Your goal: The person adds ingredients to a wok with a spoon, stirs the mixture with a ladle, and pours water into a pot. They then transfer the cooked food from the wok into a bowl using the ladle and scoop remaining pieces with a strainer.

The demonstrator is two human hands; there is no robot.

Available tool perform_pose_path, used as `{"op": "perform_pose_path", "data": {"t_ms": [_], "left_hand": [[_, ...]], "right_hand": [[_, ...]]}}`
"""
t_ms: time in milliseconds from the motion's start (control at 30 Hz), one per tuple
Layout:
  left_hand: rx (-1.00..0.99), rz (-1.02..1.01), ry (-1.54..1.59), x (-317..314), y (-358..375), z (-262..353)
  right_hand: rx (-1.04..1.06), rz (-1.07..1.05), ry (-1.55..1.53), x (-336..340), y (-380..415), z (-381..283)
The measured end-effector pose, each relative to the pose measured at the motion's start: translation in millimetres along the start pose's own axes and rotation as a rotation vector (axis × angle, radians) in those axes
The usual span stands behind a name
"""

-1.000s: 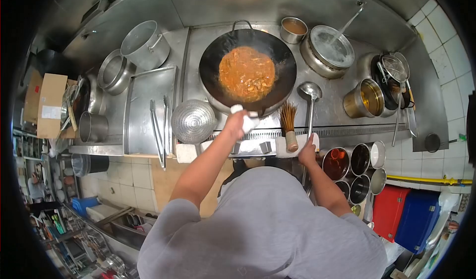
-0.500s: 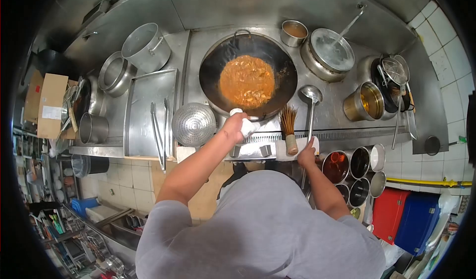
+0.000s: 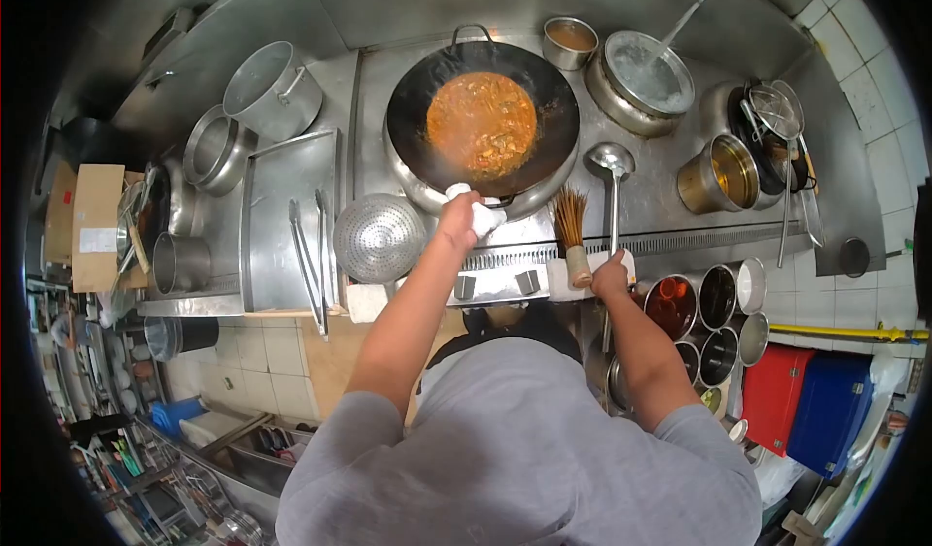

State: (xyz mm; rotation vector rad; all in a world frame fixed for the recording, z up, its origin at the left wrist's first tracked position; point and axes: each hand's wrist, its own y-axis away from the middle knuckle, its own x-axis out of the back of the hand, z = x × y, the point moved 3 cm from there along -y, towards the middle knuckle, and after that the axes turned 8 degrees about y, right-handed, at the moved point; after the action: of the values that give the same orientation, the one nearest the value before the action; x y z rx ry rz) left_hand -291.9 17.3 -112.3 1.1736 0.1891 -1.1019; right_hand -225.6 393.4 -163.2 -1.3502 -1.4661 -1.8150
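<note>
A black wok (image 3: 408, 99) sits on the stove with steaming orange-red sauce and pieces of food (image 3: 482, 124) inside. My left hand (image 3: 460, 221) is closed around the wok's near handle through a folded white cloth (image 3: 487, 220). Lower right, my right hand (image 3: 610, 276) grips the long handle of a metal ladle (image 3: 611, 161), whose bowl rests on the steel worktop right of the wok. Between my hands, a bamboo wok brush (image 3: 572, 231) leans at the stove's front edge, close to my right hand.
A perforated strainer (image 3: 380, 238) and tongs (image 3: 309, 264) lie left of the wok. Behind and right stand a small sauce pot (image 3: 570, 41), a large pot of cloudy liquid (image 3: 649, 72) and an oil pot (image 3: 723, 177). Several seasoning containers (image 3: 672, 305) stand at the front right.
The wok has shifted slightly toward the back, and its sauce has spread differently, with more steam showing. Both hands keep their grip. The view has shifted a little.
</note>
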Motion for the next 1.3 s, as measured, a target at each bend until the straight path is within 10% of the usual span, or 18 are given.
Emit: {"op": "perform_pose_path", "data": {"t_ms": [1300], "left_hand": [[0.102, -0.033, -0.280, 5.2, 10.5, 14.4]], "right_hand": [[-0.097, -0.005, -0.108, 17.1, 20.2, -7.1]]}}
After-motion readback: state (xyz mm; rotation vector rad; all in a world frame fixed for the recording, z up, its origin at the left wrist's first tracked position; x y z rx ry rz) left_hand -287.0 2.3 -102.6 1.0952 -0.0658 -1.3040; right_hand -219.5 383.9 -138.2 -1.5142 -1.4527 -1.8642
